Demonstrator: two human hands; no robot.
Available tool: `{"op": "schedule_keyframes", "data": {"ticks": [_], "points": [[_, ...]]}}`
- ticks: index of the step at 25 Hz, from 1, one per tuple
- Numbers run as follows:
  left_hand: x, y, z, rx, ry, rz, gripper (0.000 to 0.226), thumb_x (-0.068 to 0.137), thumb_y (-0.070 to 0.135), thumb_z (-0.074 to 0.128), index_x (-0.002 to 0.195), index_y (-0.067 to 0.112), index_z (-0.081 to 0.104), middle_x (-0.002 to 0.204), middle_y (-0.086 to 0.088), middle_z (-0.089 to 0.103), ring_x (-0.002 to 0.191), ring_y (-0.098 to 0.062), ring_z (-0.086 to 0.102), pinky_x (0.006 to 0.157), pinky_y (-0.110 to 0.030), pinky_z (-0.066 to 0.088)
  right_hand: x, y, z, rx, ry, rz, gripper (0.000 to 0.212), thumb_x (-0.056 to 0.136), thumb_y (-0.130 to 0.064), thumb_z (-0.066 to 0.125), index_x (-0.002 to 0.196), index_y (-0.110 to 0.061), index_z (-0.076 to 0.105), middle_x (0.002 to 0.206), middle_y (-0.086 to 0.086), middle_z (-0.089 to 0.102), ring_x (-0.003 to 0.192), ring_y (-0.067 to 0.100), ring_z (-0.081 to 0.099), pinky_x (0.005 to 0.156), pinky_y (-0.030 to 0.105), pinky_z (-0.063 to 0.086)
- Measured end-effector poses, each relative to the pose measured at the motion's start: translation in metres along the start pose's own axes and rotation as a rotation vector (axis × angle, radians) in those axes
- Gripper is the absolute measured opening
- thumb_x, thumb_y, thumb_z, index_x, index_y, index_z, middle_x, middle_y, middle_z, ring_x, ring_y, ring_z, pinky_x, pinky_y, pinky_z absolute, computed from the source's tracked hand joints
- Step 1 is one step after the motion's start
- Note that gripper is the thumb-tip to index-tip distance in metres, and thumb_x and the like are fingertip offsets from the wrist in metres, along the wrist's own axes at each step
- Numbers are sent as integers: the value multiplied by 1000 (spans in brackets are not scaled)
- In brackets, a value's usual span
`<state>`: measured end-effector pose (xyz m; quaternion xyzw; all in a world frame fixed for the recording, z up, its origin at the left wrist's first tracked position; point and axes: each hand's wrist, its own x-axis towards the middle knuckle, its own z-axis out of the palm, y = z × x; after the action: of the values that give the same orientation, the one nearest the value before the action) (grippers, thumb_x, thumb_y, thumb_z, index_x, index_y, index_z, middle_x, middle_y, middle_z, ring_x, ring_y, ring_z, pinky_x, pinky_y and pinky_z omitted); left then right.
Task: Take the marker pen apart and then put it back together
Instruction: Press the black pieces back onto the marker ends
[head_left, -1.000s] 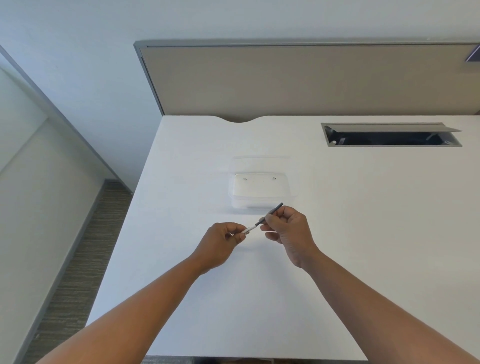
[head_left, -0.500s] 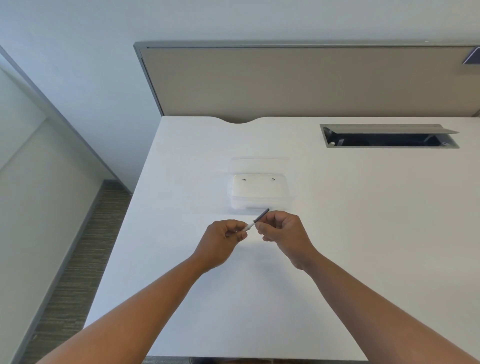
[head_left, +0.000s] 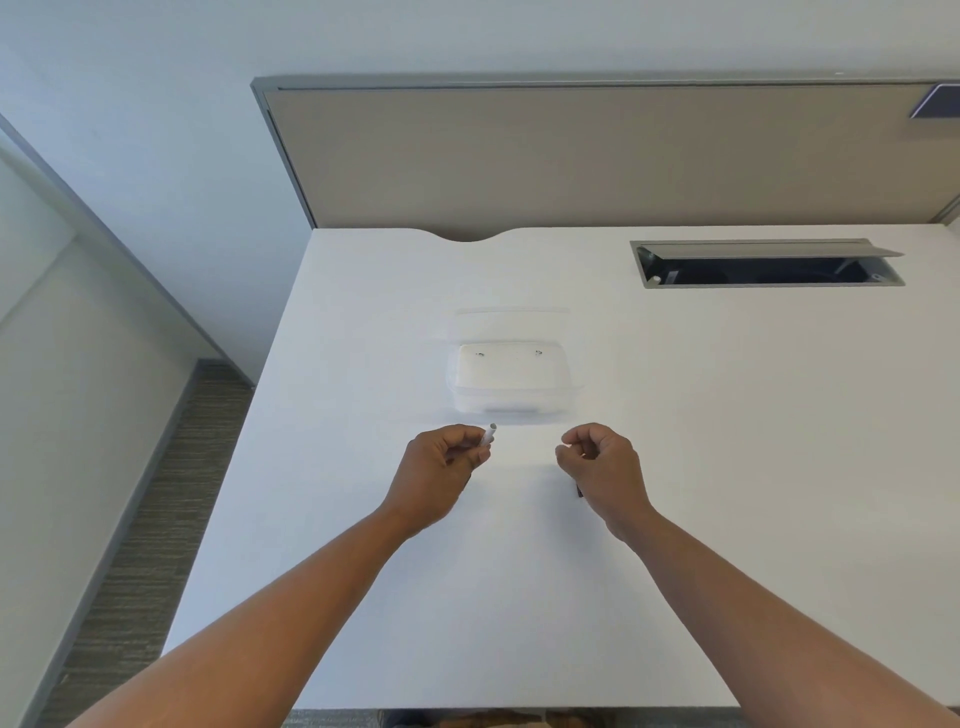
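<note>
My left hand (head_left: 441, 467) is closed around the marker's white barrel (head_left: 489, 434), whose open end sticks up past my fingers. My right hand (head_left: 602, 465) is off to the right, well apart from the left, with fingers curled and pinched. A short dark end of the marker's dark inner part (head_left: 578, 488) pokes out beneath that palm; the rest of it is hidden inside the hand. Both hands hover over the white desk (head_left: 727, 467), just in front of the plastic box.
A clear plastic box (head_left: 511, 382) with its lid open stands behind my hands. A cable hatch (head_left: 769, 265) is open at the back right of the desk. A beige partition (head_left: 597, 156) rises behind. The desk's left edge drops to the carpeted floor (head_left: 150, 519).
The dark part has come out of the white barrel. My right hand has moved right and down with it, and my hands are now apart.
</note>
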<state>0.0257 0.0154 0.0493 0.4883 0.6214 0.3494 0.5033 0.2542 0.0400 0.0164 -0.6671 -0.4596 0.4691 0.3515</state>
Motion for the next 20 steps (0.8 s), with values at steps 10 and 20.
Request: {"op": "schedule_keyframes", "data": {"ticks": [10, 20], "points": [[-2, 0, 5, 3, -2, 20, 9, 94, 12, 69, 95, 17, 76, 98, -14, 75, 78, -18, 59, 63, -8, 45, 4, 38, -14, -356, 37, 179, 18, 72, -21, 74, 83, -10, 64, 75, -1, 63, 65, 18, 56, 61, 32, 46], [0, -1, 7, -4, -4, 0, 11, 94, 13, 68, 95, 19, 77, 99, -12, 75, 78, -17, 59, 63, -11, 47, 1, 39, -9, -501, 4, 148, 11, 77, -24, 66, 70, -16, 62, 68, -1, 66, 61, 20, 59, 56, 30, 45]]}}
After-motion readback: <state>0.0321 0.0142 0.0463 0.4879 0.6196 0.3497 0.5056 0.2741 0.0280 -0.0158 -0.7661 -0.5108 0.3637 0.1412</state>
